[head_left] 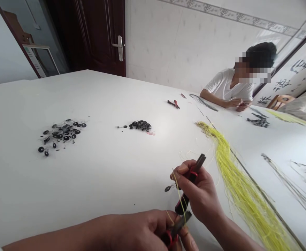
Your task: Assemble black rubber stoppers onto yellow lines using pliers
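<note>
On the white, smooth surface (103,184), at the far left, lies a loose scatter of black discs (64,134), round and flat, with holes in several and thin clear threads among them. Next to the right comes a denser heap of black pieces (140,126), touching a small red-and-white label (151,133). Near the hands is one black disc (167,188), and a thin, flexible yellow strand (179,188) bends downward. Farther back rest pliers with red and black handles (174,103). On the right, a long bundle of yellow strands (228,167) spreads like loose hair, knotted at its far end.

The left hand (153,226) comes low from the left, its fingers curled around the lower pliers (182,223), whose grey metal jaws point up to the right, at the strand's lower part. The right hand (201,188) reaches in from the lower right, knuckles upward; its thumb and forefinger pinch the strand, while the palm side grasps the upper pliers (191,177), tilted, metal end away. Beyond, a person in a white shirt (221,85) sits with hands together.
</note>
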Motion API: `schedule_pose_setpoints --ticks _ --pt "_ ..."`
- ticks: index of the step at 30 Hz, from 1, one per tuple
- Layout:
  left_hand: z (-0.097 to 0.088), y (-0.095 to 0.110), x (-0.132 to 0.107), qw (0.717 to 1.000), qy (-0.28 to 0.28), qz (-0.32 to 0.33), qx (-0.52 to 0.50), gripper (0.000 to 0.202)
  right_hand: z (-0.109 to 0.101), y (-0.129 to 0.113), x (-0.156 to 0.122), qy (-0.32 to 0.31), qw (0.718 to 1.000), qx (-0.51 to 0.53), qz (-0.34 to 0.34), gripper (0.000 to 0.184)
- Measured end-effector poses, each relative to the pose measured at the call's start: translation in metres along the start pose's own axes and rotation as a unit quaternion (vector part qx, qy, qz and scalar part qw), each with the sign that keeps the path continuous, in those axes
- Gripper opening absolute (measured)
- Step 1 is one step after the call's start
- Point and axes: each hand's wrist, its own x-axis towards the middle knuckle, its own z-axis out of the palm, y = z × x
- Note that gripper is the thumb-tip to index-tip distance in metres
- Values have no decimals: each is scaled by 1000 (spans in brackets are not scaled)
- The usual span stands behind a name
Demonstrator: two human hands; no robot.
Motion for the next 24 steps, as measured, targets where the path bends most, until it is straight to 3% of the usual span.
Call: schedule_pose_setpoints --ticks 6,12,18,24 --pt "-10 -1 6 985 -52 26 -160 31 -6 -2 3 42 996 63 -39 13" --pt "-12 0 4 983 -52 18 -174 46 -10 -6 11 89 993 65 -36 15" --pt "-15 -7 4 998 -30 -26 -38 58 -11 -6 17 116 989 94 -2 18" --pt "-13 -2 -3 998 -27 -35 35 70 -18 -5 26 145 988 56 -14 19"
